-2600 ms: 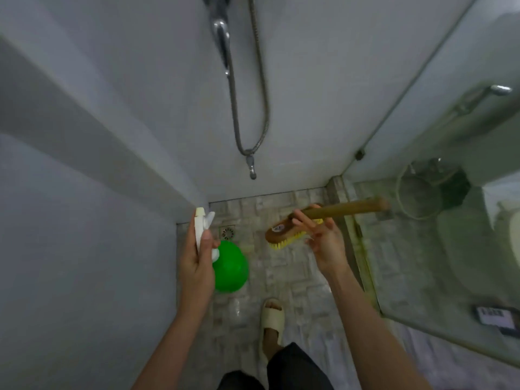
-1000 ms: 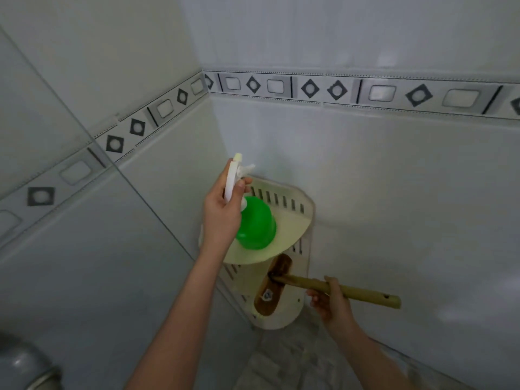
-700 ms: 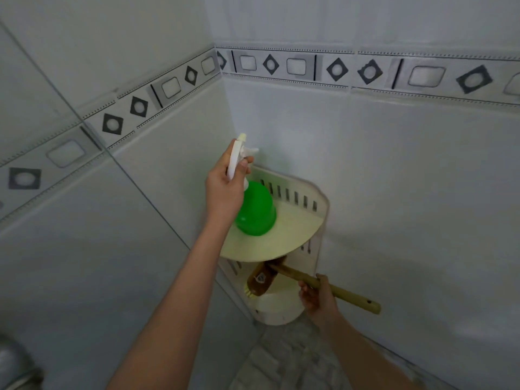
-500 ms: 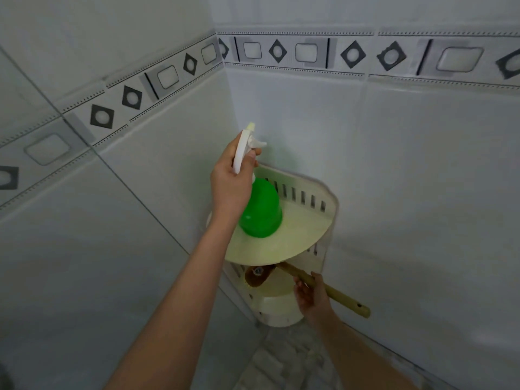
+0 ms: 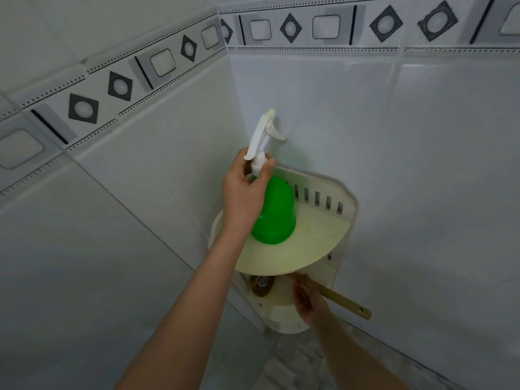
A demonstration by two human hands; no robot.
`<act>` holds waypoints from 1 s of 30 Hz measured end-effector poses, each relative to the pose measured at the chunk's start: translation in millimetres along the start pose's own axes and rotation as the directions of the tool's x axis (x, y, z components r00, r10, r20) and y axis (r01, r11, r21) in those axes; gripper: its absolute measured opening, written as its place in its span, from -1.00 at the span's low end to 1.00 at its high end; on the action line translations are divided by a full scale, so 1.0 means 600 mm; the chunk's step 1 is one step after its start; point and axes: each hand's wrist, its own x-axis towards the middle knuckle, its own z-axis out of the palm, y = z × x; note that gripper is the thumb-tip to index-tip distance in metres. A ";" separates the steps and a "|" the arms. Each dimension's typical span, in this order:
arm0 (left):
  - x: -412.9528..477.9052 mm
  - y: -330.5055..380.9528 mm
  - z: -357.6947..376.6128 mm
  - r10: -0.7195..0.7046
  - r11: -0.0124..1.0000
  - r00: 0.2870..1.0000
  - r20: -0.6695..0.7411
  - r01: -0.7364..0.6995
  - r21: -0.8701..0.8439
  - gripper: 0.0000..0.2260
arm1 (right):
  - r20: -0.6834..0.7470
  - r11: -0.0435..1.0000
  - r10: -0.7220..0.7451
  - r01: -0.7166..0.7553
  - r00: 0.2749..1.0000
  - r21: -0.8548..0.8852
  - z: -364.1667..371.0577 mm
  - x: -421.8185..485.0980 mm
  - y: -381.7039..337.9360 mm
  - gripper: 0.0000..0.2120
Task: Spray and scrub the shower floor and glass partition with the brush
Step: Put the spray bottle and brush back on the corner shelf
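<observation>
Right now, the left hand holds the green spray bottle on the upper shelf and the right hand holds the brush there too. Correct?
Not quite: the head view shows the right hand holding the brush on the lower shelf, beneath the upper shelf. The left hand does hold the green spray bottle on the upper one.

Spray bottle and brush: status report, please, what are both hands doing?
Left hand grips spray bottle by its neck, over corner shelf top tier. Right hand holds brush handle, head tucked under that tier. Nothing in the way.
</observation>
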 end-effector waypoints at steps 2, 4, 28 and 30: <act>-0.003 -0.009 0.001 -0.002 1.000 0.999 0.033 0.002 0.012 -0.80 | -0.007 0.997 -0.009 0.009 1.000 -0.082 -0.008 0.015 0.000 -0.82; -0.012 -0.021 -0.001 -0.007 0.998 0.997 0.075 0.002 0.067 -0.72 | -0.058 0.965 -0.026 0.010 0.998 -0.260 -0.012 0.022 -0.001 -0.82; -0.028 -0.041 -0.001 -0.040 0.997 0.997 0.058 0.036 0.071 -0.66 | 0.685 -0.788 -0.171 0.319 0.708 -0.526 -0.013 0.052 -0.038 -0.64; -0.031 -0.044 -0.001 -0.026 0.997 0.999 0.043 0.022 0.075 -0.64 | 0.671 -0.797 -0.160 0.306 0.723 -0.520 -0.007 0.054 -0.039 -0.64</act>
